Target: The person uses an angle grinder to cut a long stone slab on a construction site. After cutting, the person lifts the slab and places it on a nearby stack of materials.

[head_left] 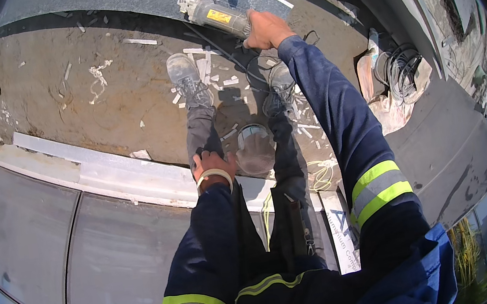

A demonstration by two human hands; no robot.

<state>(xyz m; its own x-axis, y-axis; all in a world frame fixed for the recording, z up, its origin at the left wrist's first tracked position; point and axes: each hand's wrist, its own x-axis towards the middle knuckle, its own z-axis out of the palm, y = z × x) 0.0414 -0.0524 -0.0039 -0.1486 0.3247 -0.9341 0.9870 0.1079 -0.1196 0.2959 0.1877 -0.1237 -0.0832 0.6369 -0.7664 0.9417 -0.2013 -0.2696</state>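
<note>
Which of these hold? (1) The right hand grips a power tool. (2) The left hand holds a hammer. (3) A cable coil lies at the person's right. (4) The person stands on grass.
1. The right hand has its grip on the grinder: true.
2. False: the left hand rests on the left knee, no hammer.
3. The cable coil lies at the right: true.
4. False: the shoes stand on dirt strewn with white scraps.

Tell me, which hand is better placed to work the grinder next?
Probably the right hand: it already grips the grinder at the grey panel. The left hand rests on the knee, far away.
</note>
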